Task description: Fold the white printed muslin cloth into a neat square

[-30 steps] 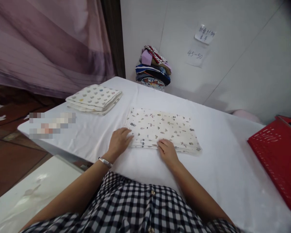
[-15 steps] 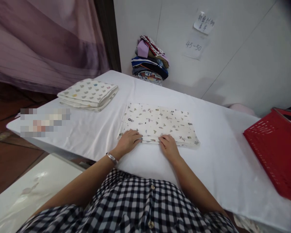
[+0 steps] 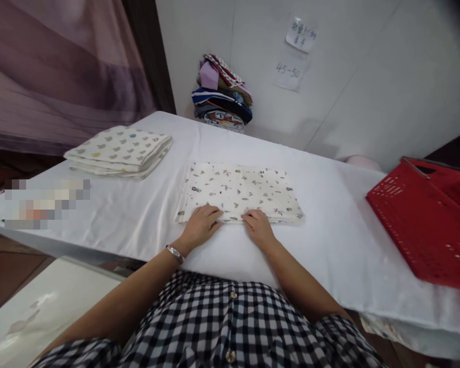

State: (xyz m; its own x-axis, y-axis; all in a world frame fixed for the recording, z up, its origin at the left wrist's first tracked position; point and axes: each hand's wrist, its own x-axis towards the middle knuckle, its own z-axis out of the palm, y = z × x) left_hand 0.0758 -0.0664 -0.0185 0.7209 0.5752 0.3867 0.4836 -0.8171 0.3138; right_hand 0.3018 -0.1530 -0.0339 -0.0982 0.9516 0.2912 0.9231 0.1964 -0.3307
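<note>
A folded cream cloth (image 3: 237,189) with small plant and animal prints lies flat on the white-covered table in front of me. My left hand (image 3: 203,222) is at its near edge, left of the middle, with the fingers on top and the thumb close to the fold. My right hand (image 3: 258,226) grips the same edge a short way to the right, its fingers bent. Both hands look closed on the layered edge, though the undersides of the fingers are hidden.
Another folded cloth (image 3: 118,148) with grey prints rests on the table (image 3: 329,230) at the left. A red basket (image 3: 417,220) stands at the right. Behind the table is a pile of folded textiles (image 3: 222,97) by the wall. A blurred patch (image 3: 42,204) covers the left corner.
My view has turned slightly right, so the scene sits further left. Both hands stay at the cloth's near edge, which now looks flatter and straighter.
</note>
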